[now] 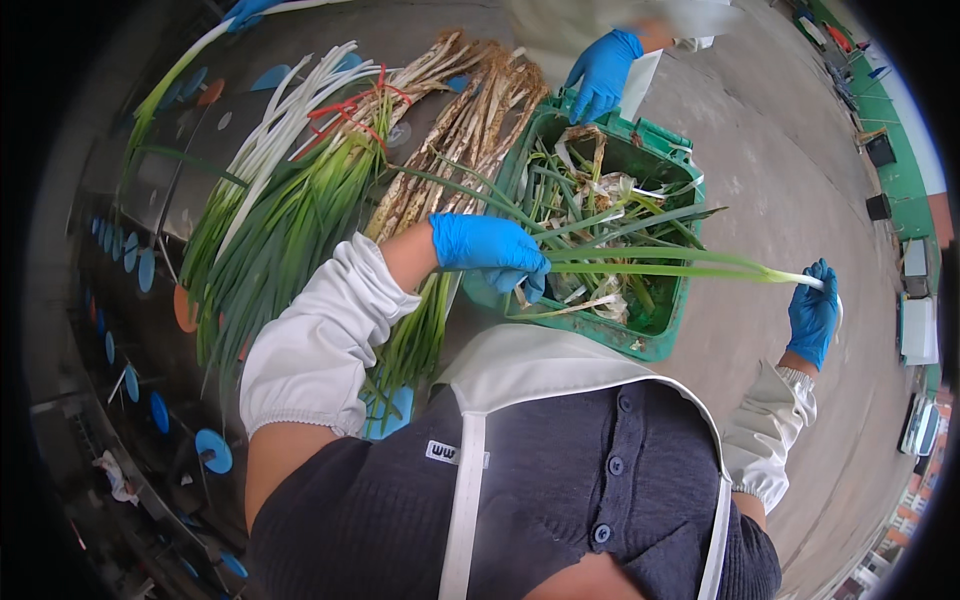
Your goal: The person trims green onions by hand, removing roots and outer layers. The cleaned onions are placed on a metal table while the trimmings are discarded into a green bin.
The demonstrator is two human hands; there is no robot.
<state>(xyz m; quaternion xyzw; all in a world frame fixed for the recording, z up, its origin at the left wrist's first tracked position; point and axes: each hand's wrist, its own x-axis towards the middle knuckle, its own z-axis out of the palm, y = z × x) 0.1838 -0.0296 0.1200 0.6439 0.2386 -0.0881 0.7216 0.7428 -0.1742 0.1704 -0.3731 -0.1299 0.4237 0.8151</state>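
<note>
A long green onion point(680, 268) stretches sideways between my two blue-gloved hands, above a green bin. My right hand point(815, 310) is closed round its white root end, out past the bin's right side. At the leafy end, my left hand point(490, 250) has its fingers curled and pinched together on the green leaves, over the bin's left rim. Beneath the stalk, the green bin point(655, 345) holds peeled leaves and dry skins point(610, 190). Close to my left forearm lies a pile of unpeeled green onions point(470, 140) with brown, papery stalks.
Left of that pile are peeled onions point(290, 130) with white stalks, near a red tie point(345, 115). Across the bin, a co-worker's gloved hand point(605, 70) hangs over its far rim. Another blue glove point(245, 12) shows at the upper left. Blue round discs point(213, 450) line the left side.
</note>
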